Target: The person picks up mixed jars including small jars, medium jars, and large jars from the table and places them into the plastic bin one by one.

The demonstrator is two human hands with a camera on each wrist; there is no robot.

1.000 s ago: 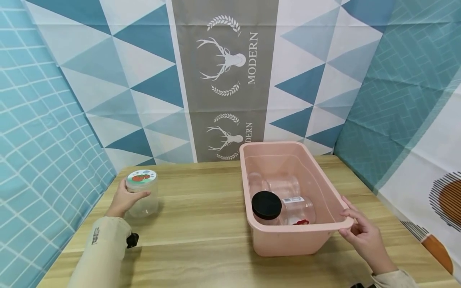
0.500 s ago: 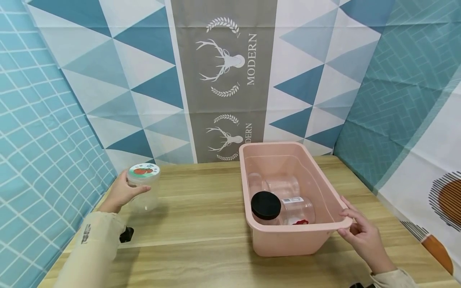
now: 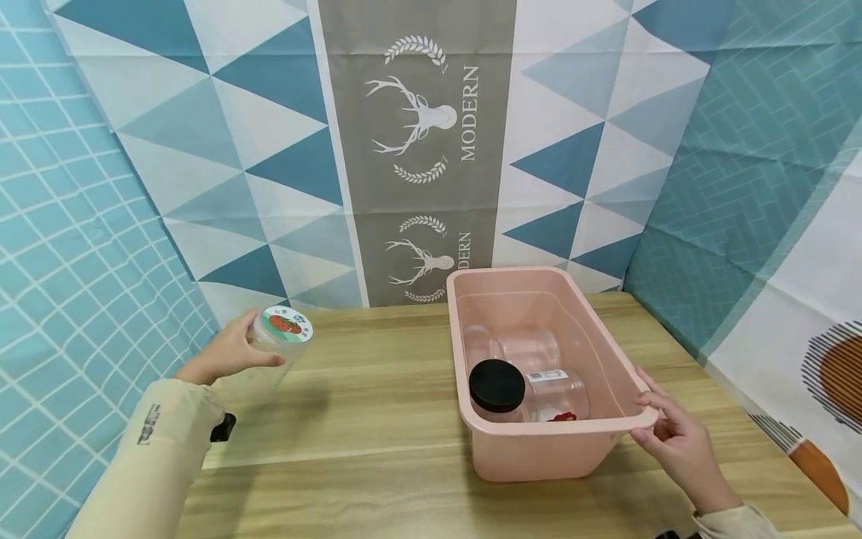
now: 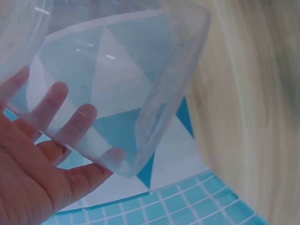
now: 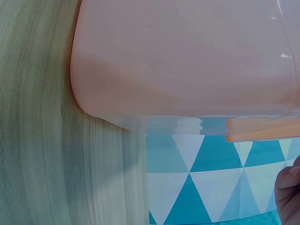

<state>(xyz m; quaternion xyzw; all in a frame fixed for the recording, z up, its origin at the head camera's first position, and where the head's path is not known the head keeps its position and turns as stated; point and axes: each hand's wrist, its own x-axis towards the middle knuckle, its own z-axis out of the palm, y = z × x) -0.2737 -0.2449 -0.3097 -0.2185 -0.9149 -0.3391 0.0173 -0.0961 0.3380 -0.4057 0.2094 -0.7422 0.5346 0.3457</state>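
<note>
My left hand (image 3: pixel 232 352) holds a clear plastic jar (image 3: pixel 287 324) by its side, off the table at the left. The jar's lid, printed with tomatoes, tips toward the right. In the left wrist view the fingertips show through the jar's transparent wall (image 4: pixel 122 70). On the right stands a pink plastic bin (image 3: pixel 539 454), its near right rim corner gripped by my right hand (image 3: pixel 680 442). Inside the bin are a jar with a black lid (image 3: pixel 497 385), a clear jar lying down with a white label (image 3: pixel 564 394), and further clear jars (image 3: pixel 532 349) behind them.
A wood-grain table (image 3: pixel 377 419) lies under everything. Patterned cloth (image 3: pixel 417 150) closes off the back, with blue tiled cloth (image 3: pixel 74 262) along the left side and teal and white cloth (image 3: pixel 754 209) along the right.
My left hand has lifted the jar from the table and tilted it, its lid leaning to the right. The right hand and the bin look unmoved.
</note>
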